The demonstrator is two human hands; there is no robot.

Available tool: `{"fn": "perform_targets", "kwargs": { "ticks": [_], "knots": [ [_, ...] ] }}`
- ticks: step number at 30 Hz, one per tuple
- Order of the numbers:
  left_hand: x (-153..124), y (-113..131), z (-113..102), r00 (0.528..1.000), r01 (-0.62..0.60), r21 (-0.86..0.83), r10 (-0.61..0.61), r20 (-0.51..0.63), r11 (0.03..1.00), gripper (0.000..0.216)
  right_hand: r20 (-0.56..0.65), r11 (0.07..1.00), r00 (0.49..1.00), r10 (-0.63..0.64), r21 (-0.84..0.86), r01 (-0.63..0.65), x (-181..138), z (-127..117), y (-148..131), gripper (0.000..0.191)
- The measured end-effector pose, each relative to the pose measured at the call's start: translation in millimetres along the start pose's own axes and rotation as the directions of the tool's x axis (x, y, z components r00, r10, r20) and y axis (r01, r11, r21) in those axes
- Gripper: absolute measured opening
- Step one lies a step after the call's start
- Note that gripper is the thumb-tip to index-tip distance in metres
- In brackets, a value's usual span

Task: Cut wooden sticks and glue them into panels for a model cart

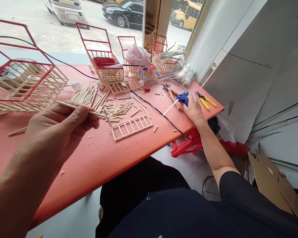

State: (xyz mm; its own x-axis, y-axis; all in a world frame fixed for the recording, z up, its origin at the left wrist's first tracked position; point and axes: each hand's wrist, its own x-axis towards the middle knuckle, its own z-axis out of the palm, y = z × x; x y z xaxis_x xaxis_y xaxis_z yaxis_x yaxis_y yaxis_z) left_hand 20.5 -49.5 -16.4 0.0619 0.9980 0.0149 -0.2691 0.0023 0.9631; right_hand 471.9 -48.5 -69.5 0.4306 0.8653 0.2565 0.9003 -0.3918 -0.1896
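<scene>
At the left, the left hand pinches a slim wooden stick between thumb and fingers, above the red tabletop; a light pinch should keep it steady, and both ends are best left free of the fingers. The stick is pale, straight and bare. Next, a ladder-shaped frame lies on the tabletop, unpainted, short rungs joining two long rails; it is best kept flat and unknocked. Further right, a black cord passes the tip of a white glue stick and should be kept from snagging it. That glue stick juts from a blue glue gun, on which the right hand lies, fingers partly hidden, so I cannot tell whether they close round it; a grip well behind the nozzle would be safest.
</scene>
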Motion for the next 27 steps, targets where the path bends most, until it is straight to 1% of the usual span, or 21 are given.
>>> {"fn": "perform_targets", "kwargs": {
  "ticks": [4,6,8,9,11,12,14,15,17,19,21,23,25,27],
  "knots": [
    [0,-2,0,0.999,-0.022,0.038,0.021,0.029,0.999,0.050,0.014,1.000,1.000,0.000,-0.004,0.000,3,-1,-5,0.050],
    [1,-5,-2,0.998,-0.060,0.053,0.058,0.033,0.997,0.043,0.028,1.000,1.000,-0.009,-0.018,0.009,1,-6,-4,0.050],
    [2,-7,-4,0.995,-0.095,0.090,0.091,0.043,0.991,0.036,0.039,0.996,0.999,-0.031,-0.077,0.034,-1,-13,-2,0.050],
    [2,-7,-5,0.993,-0.111,0.133,0.105,0.052,0.985,0.033,0.026,0.994,0.999,-0.043,-0.095,0.045,-1,-17,-1,0.049],
    [2,-7,-6,0.984,-0.163,0.242,0.141,0.106,0.956,0.024,-0.029,0.993,0.996,-0.080,-0.087,0.077,-1,-28,-4,0.044],
    [1,-6,-7,0.977,-0.205,0.302,0.174,0.127,0.931,0.024,-0.070,0.992,0.990,-0.123,-0.049,0.120,-2,-34,-9,0.039],
    [0,-5,-6,0.960,-0.275,0.398,0.228,0.163,0.875,0.027,-0.148,0.960,0.958,-0.247,0.098,0.262,-8,-45,-29,0.031],
    [0,-4,-5,0.954,-0.298,0.427,0.246,0.173,0.854,0.029,-0.161,0.916,0.933,-0.322,0.195,0.350,-14,-50,-43,0.029],
    [0,-5,-5,0.945,-0.326,0.471,0.266,0.192,0.820,0.029,-0.146,0.775,0.870,-0.471,0.402,0.488,-29,-57,-79,0.032],
    [0,-8,-6,0.932,-0.362,0.524,0.289,0.218,0.771,0.027,-0.105,0.599,0.789,-0.606,0.592,0.539,-46,-58,-118,0.045],
    [-1,-11,-8,0.914,-0.405,0.572,0.316,0.252,0.713,0.027,-0.052,0.462,0.705,-0.707,0.721,0.516,-61,-54,-154,0.056],
    [-1,-13,-10,0.901,-0.435,0.601,0.324,0.290,0.671,0.030,-0.039,0.361,0.645,-0.763,0.802,0.475,-72,-46,-181,0.063],
    [-2,-13,-11,0.889,-0.457,0.616,0.324,0.323,0.641,0.033,-0.051,0.298,0.623,-0.781,0.845,0.444,-78,-38,-198,0.065],
    [-2,-13,-11,0.872,-0.490,0.630,0.325,0.366,0.603,0.032,-0.089,0.241,0.617,-0.782,0.870,0.430,-83,-30,-208,0.064]
  ]
}}
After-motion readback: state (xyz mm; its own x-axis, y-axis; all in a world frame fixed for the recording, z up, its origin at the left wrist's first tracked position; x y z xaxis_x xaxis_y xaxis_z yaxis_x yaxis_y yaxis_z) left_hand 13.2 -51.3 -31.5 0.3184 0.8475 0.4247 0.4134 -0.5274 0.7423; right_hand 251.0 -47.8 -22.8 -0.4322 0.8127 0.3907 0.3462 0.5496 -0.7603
